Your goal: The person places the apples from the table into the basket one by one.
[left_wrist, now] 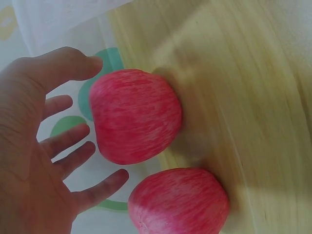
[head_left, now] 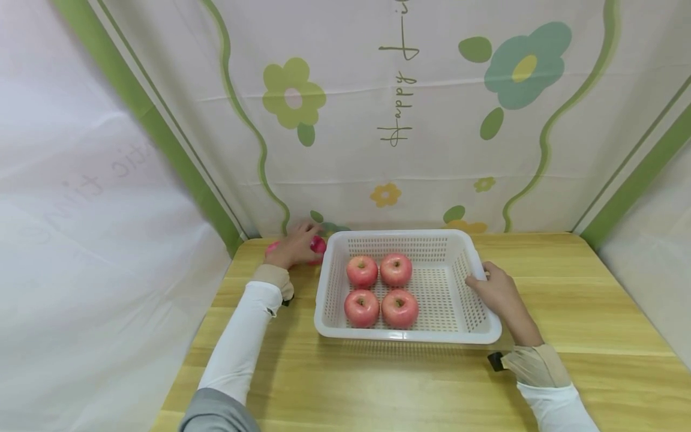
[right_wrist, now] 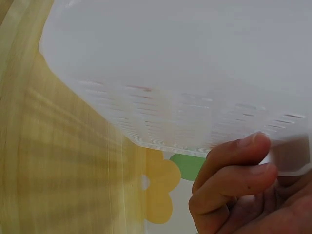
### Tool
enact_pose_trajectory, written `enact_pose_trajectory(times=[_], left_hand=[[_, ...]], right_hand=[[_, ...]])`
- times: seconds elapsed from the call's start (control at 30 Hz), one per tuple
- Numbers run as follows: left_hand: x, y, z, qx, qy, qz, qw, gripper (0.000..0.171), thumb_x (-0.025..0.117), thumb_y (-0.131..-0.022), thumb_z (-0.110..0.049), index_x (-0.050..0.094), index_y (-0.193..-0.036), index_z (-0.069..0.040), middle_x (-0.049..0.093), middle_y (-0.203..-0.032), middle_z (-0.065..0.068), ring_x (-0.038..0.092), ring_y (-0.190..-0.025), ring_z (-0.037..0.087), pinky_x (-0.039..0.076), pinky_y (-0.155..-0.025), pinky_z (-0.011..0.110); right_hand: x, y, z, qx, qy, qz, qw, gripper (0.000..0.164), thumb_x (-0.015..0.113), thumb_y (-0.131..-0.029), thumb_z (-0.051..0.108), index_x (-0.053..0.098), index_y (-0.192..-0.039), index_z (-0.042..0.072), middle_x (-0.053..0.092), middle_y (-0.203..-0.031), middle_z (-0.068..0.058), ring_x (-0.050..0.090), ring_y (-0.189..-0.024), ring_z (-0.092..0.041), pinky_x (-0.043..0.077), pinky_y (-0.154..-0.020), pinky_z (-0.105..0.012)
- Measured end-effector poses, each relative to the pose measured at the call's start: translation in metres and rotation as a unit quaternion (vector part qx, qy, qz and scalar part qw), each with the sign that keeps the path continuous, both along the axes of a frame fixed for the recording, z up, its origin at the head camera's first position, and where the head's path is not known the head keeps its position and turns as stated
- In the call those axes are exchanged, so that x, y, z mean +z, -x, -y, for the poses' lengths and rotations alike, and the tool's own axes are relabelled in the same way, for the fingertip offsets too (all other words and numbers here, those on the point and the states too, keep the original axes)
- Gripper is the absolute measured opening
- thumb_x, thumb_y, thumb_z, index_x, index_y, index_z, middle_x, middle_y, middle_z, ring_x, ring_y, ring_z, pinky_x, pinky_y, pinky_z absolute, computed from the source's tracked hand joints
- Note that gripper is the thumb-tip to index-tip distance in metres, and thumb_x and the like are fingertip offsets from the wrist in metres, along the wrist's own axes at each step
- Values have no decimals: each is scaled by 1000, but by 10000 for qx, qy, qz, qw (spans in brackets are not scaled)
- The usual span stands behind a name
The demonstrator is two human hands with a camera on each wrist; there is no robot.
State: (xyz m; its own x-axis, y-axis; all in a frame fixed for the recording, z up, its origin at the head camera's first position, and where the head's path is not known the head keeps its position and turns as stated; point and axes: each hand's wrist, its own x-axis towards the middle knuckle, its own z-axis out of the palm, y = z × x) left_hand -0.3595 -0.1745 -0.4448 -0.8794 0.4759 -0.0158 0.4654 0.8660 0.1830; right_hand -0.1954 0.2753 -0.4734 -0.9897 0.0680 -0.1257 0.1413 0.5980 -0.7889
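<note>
My left hand [head_left: 299, 245] reaches to the back left of the table, beside two loose red apples. In the left wrist view its fingers are spread, with the thumb near the upper apple [left_wrist: 136, 116] and the lower apple [left_wrist: 180, 202] just past the little finger. A white plastic basket [head_left: 407, 336] with slotted walls stands mid-table, holding several pink-red apples [head_left: 400, 308] toward its left side. My right hand [head_left: 499, 291] grips the basket's right rim, its thumb over the inside and its curled fingers [right_wrist: 234, 170] under the rim outside.
The wooden table [head_left: 388, 390] runs up to a white cloth [head_left: 345, 156] printed with flowers at the back. White cloth sides [head_left: 97, 240] rise to the left and right of the table.
</note>
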Motion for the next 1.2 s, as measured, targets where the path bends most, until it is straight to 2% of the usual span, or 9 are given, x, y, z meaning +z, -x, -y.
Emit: enact_pose_trajectory(times=[0.2, 0.53, 0.77, 0.97, 1.07, 1.2], left_hand=[[-3, 2, 0, 7, -17, 122, 9999, 77, 70, -78, -47, 46, -143, -13, 37, -145, 14, 28, -134, 33, 35, -106, 50], [-5, -1, -1, 108, 109, 388, 9991, 78, 68, -81, -48, 42, -146, -14, 34, -150, 17, 28, -134, 35, 33, -107, 52], [-7, -4, -4, 130, 138, 379, 9991, 70, 67, -83, -44, 46, -143, -14, 40, -141, 16, 35, -125, 33, 39, -101, 50], [-8, -6, -5, 145, -68, 421, 9990, 67, 72, -80, -35, 49, -139, -11, 40, -135, 17, 37, -121, 32, 42, -98, 49], [-12, -5, -5, 182, -107, 489, 9986, 67, 74, -79, -31, 47, -138, -13, 39, -135, 18, 36, -122, 33, 42, -97, 50], [-16, -3, -5, 257, -12, 597, 9979, 67, 74, -79, -35, 45, -137, -18, 39, -136, 15, 36, -123, 32, 43, -96, 50]], right_hand=[[0, 0, -1, 5, -22, 4, 10000, 60, 50, -97, 26, 33, -139, -13, 57, -111, -37, 67, -72, -25, 57, -55, -34], [0, 1, -1, -6, -9, 43, 10000, 62, 50, -97, 28, 32, -140, -12, 55, -114, -37, 67, -76, -27, 57, -56, -34], [1, 0, 0, -23, 22, 83, 10000, 62, 50, -97, 28, 31, -140, -12, 56, -113, -37, 67, -75, -26, 57, -56, -34], [2, -1, 1, -17, 24, 51, 10000, 60, 50, -97, 27, 32, -139, -13, 57, -111, -36, 67, -73, -25, 57, -55, -34], [2, -1, 1, -7, 0, 28, 10000, 60, 50, -97, 27, 33, -138, -13, 57, -110, -36, 67, -73, -25, 57, -55, -34], [3, -1, 0, 6, -2, 41, 10000, 60, 50, -97, 27, 32, -139, -13, 57, -111, -36, 67, -73, -25, 57, -55, -34]])
